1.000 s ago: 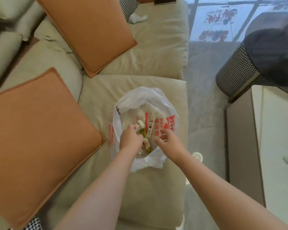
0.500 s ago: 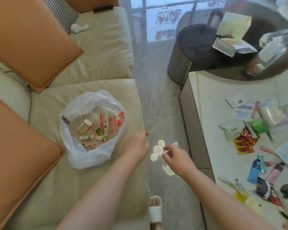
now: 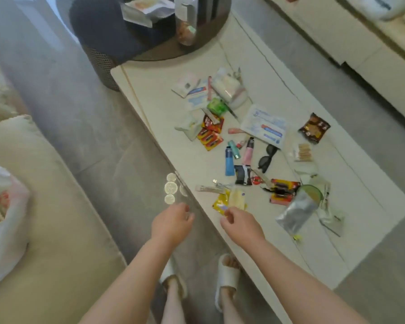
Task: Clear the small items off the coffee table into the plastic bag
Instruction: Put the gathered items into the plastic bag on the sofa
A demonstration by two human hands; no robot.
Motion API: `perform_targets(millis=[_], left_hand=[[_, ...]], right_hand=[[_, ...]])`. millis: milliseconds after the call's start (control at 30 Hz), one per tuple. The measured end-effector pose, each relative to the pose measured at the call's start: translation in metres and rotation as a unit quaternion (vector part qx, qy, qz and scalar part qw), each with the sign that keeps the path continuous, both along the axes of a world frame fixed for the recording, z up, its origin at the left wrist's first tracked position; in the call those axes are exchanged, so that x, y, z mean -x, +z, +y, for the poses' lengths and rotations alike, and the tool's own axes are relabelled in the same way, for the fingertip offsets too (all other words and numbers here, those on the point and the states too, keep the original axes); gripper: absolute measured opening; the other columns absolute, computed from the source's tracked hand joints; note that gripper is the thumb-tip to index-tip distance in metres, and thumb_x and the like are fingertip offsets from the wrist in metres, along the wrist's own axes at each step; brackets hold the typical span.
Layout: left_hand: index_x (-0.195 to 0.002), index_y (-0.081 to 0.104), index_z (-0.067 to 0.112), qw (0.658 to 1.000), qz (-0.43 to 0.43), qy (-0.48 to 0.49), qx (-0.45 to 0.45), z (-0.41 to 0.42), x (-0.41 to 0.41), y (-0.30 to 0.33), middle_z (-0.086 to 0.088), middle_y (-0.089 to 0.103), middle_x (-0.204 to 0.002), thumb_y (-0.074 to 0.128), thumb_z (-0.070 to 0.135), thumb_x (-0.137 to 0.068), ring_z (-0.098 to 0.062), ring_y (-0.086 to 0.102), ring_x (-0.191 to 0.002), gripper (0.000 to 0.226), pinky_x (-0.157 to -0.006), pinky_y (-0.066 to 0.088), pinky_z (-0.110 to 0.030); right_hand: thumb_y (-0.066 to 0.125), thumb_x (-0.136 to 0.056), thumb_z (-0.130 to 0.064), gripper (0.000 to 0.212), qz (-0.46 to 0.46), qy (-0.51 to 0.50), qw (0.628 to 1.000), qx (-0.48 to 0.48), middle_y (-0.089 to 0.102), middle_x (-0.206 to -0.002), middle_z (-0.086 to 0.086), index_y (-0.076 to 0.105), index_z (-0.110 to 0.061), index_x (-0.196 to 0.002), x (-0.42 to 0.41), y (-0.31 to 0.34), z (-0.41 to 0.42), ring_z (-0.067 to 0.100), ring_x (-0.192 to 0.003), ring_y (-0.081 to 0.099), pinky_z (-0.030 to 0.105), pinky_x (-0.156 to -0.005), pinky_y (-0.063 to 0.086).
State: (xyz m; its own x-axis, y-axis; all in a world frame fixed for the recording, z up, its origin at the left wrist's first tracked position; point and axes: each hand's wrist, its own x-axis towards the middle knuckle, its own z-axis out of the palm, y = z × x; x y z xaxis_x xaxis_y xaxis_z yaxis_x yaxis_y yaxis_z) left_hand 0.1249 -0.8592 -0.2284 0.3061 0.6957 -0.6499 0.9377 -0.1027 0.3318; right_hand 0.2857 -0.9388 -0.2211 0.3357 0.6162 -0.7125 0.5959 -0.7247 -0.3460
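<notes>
The white coffee table [image 3: 278, 73] carries several small items: red and yellow sachets [image 3: 210, 134], a blue tube [image 3: 229, 161], a pink tube [image 3: 247, 153], black sunglasses [image 3: 267, 157], a silver pouch [image 3: 296, 212] and a yellow packet [image 3: 221, 202]. The white plastic bag [image 3: 2, 230] with red print lies on the sofa at the far left, holding several items. My left hand [image 3: 172, 223] hovers over the floor by the table's near edge, fingers loosely curled, empty. My right hand [image 3: 240, 226] is over the table edge, fingertips just short of the yellow packet, holding nothing.
A beige sofa [image 3: 45, 206] fills the left. A round dark side table [image 3: 131, 36] with papers and a clear jar stands at the table's far end. White cabinets [image 3: 360, 43] run along the right. My feet in white slippers [image 3: 227, 274] stand between sofa and table.
My view swung right from the bag on the sofa to the coffee table. Both hands left the bag and now reach toward the table's near edge.
</notes>
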Motion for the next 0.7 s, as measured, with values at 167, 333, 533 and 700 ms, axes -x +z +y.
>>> perform_targets(millis=[167, 333, 533, 700], left_hand=[[-0.116, 0.058, 0.025, 0.998, 0.014, -0.053, 0.035, -0.044, -0.061, -0.012, 0.006, 0.064, -0.109, 0.041, 0.045, -0.093, -0.017, 0.06, -0.103, 0.035, -0.08, 0.049, -0.031], [-0.122, 0.055, 0.025, 0.994, 0.042, -0.078, 0.065, -0.079, -0.099, -0.031, 0.006, 0.062, -0.117, 0.04, 0.053, -0.093, -0.016, 0.059, -0.107, 0.043, -0.083, 0.05, -0.032], [-0.124, 0.055, 0.024, 0.993, 0.067, -0.054, 0.086, -0.097, -0.116, -0.056, 0.004, 0.062, -0.12, 0.041, 0.055, -0.093, -0.017, 0.06, -0.108, 0.047, -0.086, 0.052, -0.034], [-0.129, 0.052, 0.021, 0.994, 0.072, -0.021, 0.075, -0.091, -0.126, -0.083, -0.001, 0.056, -0.126, 0.043, 0.047, -0.095, -0.02, 0.058, -0.111, 0.044, -0.088, 0.051, -0.034]], right_hand=[[0.048, -0.091, -0.037, 0.036, 0.003, -0.075, 0.996, 0.048, 0.061, -0.12, -0.003, 0.056, -0.021, -0.122, -0.061, -0.017, -0.076, 0.017, -0.11, 0.057, 0.031, -0.089, 0.047], [0.05, -0.091, -0.036, 0.038, 0.013, -0.123, 0.991, 0.06, 0.061, -0.122, -0.003, 0.055, -0.02, -0.125, -0.101, -0.033, -0.124, 0.015, -0.111, 0.057, 0.03, -0.089, 0.046], [0.051, -0.091, -0.038, 0.04, 0.018, -0.134, 0.988, 0.069, 0.06, -0.124, -0.004, 0.053, -0.019, -0.126, -0.125, -0.06, -0.143, 0.015, -0.113, 0.056, 0.029, -0.086, 0.045], [0.058, -0.088, -0.031, 0.042, 0.052, -0.126, 0.989, 0.063, 0.053, -0.128, 0.003, 0.051, -0.018, -0.128, -0.119, -0.094, -0.137, 0.018, -0.112, 0.054, 0.033, -0.091, 0.047]])
